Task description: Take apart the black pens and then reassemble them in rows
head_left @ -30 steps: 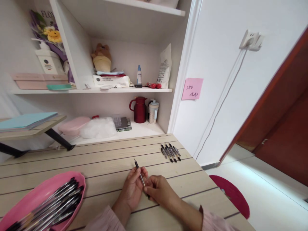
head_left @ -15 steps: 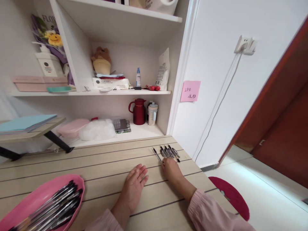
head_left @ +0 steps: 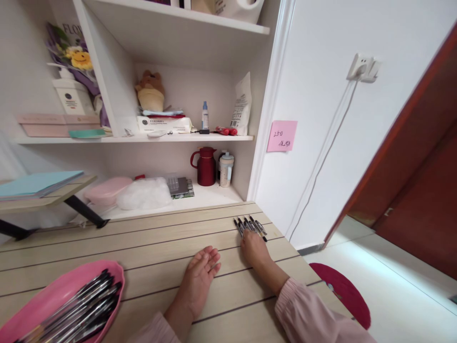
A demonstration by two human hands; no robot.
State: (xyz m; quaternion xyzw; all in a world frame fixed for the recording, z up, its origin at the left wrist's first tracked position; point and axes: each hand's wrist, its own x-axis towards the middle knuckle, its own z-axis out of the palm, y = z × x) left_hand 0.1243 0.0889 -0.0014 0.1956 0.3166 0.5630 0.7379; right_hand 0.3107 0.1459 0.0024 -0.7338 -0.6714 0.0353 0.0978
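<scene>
My right hand (head_left: 254, 247) is closed on a pen (head_left: 238, 226) at the left side of a small row of black-capped pens (head_left: 252, 224) near the table's far right corner. The held pen lies almost alongside the others, its lower end hidden by my fingers. My left hand (head_left: 203, 274) rests on its side on the tabletop, palm turned inward, fingers stretched out and holding nothing. At lower left, a pink oval dish (head_left: 64, 282) contains several clear-barrelled pens (head_left: 82, 309) with dark caps.
White shelving (head_left: 178, 137) stands behind the wooden table (head_left: 150, 247), holding a red jug (head_left: 206, 166) and a pale cup (head_left: 226, 169). A small raised stand (head_left: 85, 209) with a blue folder is at left. A round red stool seat (head_left: 341, 290) sits right of the table.
My right hand has shifted the pen rightward, closer to the row, and it now lies more nearly parallel with the others. My left hand is almost unmoved.
</scene>
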